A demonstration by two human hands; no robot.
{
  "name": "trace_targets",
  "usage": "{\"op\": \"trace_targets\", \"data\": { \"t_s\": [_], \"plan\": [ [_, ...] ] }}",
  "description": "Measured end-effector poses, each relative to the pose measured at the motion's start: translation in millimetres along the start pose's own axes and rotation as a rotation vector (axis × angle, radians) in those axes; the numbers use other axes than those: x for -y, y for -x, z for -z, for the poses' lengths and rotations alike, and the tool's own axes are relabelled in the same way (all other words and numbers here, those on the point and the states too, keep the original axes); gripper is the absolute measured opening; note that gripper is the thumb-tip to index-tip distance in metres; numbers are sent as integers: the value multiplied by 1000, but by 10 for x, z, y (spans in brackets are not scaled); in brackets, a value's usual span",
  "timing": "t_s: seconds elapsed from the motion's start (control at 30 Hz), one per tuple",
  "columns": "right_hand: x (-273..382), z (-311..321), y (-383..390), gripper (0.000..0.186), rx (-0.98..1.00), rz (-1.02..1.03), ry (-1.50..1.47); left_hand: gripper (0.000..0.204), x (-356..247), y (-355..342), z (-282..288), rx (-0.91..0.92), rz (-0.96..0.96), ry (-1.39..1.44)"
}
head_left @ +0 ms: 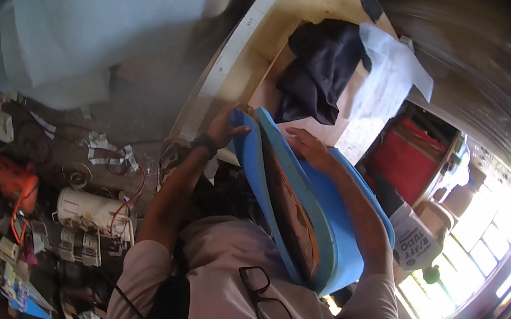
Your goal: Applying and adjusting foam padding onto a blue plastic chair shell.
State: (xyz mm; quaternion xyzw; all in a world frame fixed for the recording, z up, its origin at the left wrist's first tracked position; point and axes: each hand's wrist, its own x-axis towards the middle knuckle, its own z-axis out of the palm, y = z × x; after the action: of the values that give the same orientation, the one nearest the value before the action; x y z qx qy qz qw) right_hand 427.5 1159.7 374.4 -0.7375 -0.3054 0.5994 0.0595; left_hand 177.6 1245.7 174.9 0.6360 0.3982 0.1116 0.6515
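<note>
In front of my chest stands a long piece with blue foam sheets (312,197), their edges bowed apart around a rough brown panel (291,210). My left hand (226,128) is closed on the far left corner of the foam, with the thumb over its edge. On the upper part of the foam lies my right hand (310,149), its fingers stretched out, and the right forearm runs along the blue side. Just beyond both hands, a black cloth (320,71) is heaped on a wooden frame (238,59). White sheeting (385,73) drapes beside the cloth.
Pale sheeting (107,8) hangs at the far left. On the floor at left are an orange tool case (9,180), a white cylindrical machine (94,212) and scraps (109,152). A red item (403,157) and a printed sack (411,237) stand right, near a bright window (478,249).
</note>
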Motion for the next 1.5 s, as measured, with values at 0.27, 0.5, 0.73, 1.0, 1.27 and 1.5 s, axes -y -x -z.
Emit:
{"op": "trace_targets", "data": {
  "t_s": [0.27,0.5,0.73,1.0,1.27,1.5],
  "plan": [
    [-126,-426,-542,71,52,-48,-32,39,168,-194,1,306,-21,232],
    [-285,-538,-734,68,56,7,-204,21,32,-216,-207,-70,-5,88],
    [-295,-550,-723,50,-68,57,-23,13,34,-463,-509,50,-10,52],
    [-177,-423,-1108,35,-228,-162,59,21,155,-349,-500,0,116,288],
    [-294,-551,-1477,28,47,219,644,27,237,-370,-548,-44,248,445],
    [-340,-577,-1500,32,-26,169,521,29,172,-502,-520,12,246,343]
  ]
}}
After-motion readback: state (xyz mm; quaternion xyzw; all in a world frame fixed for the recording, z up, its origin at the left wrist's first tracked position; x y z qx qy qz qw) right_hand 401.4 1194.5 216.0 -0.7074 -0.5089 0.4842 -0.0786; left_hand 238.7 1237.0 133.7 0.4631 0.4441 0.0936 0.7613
